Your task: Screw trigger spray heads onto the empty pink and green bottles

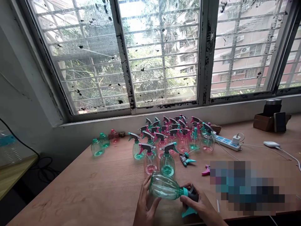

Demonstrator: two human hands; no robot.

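A clear green spray bottle (164,187) lies on its side near the table's front edge. My left hand (145,205) wraps round its base. My right hand (199,205) grips the dark spray head with its teal collar (191,196) at the bottle's neck. Just behind stand several assembled spray bottles (167,138) in green and pink, packed in rows toward the window sill. A loose teal trigger head (187,159) and a pink trigger piece (206,170) lie on the table to the right of them.
Three headless bottles (101,144) stand at the back left of the wooden table (94,185). A white power strip (228,142) with cables lies at the right, a brown box (264,121) behind it. A blurred patch covers the front right. A barred window (162,53) runs along the back.
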